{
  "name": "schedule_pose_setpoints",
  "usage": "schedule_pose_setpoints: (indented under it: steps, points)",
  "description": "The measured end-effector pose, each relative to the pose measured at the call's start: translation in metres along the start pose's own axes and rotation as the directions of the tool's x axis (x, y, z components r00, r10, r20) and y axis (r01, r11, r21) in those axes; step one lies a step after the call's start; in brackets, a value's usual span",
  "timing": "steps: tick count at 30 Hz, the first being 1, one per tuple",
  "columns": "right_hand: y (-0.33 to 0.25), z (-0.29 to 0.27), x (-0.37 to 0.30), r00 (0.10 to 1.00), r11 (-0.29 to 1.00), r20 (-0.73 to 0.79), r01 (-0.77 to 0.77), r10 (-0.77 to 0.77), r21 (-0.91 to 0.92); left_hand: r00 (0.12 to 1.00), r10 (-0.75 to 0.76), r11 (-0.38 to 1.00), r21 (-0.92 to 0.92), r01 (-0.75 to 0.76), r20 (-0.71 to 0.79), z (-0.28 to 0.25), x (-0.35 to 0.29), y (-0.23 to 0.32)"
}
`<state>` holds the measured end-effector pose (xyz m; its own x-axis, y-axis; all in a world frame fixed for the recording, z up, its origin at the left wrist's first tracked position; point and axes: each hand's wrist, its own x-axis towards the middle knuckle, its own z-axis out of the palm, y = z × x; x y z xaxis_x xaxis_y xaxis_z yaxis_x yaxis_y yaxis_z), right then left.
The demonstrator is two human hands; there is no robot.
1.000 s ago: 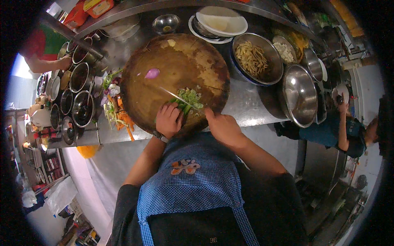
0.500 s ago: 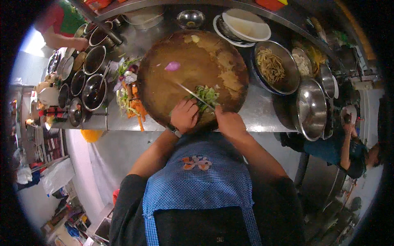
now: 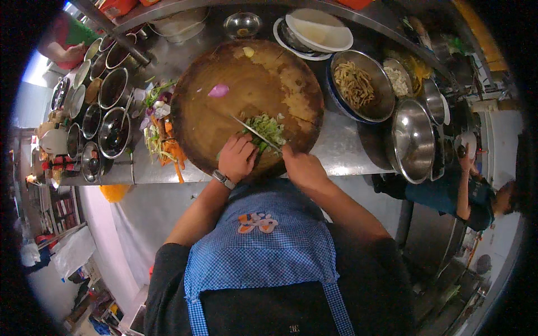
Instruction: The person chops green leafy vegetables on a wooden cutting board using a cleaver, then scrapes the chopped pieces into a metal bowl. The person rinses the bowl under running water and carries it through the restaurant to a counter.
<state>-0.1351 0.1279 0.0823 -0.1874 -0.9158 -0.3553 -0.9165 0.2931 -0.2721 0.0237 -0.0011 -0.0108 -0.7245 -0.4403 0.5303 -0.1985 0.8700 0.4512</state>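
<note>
A thick round wooden chopping board (image 3: pixel 204 123) lies in front of me. My right hand (image 3: pixel 305 171) is closed round the handle end of a knife (image 3: pixel 253 132), whose blade slants far-left across the board. Chopped green vegetable (image 3: pixel 270 129) is heaped along the blade's far side. My left hand (image 3: pixel 236 158), with a watch (image 3: pixel 223 179) on its wrist, rests at the board's near edge, fingers curled down on uncut greens beside the blade. Further off on the board are a purple onion piece (image 3: pixel 218 90) and a small pale yellow piece (image 3: pixel 248 51).
Vegetable scraps (image 3: pixel 163 137) lie left of the board. Several metal bowls (image 3: pixel 115 132) crowd the far left. On the right stand a bowl of brown strips (image 3: pixel 354 87) and a metal bowl (image 3: pixel 414 141). White bowls (image 3: pixel 319 33) sit at the back. Other people (image 3: pixel 64 47) are nearby.
The whole view has shifted, so the board and hands appear further left. My hands keep about the same place on the board, the knife still against the greens.
</note>
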Motion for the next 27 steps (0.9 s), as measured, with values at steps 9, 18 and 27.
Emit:
schedule_pose_setpoints:
  steps: [9, 18, 27]
  points:
    - [-0.004, 0.009, 0.008, 1.0, 1.0, 0.022, -0.023, 0.023, 0.004, 0.999, -0.033, 0.999, 0.031, 0.032, 0.007, -0.002, 0.002, 0.004]
    - [-0.007, -0.013, -0.016, 0.999, 0.998, 0.05, -0.016, 0.014, 0.054, 0.998, -0.063, 0.997, 0.036, 0.063, 0.002, -0.002, 0.0, 0.004]
    - [-0.008, -0.018, -0.011, 0.998, 0.997, 0.065, -0.012, 0.007, 0.079, 0.999, -0.037, 0.999, 0.026, 0.037, 0.0, -0.005, -0.001, 0.004]
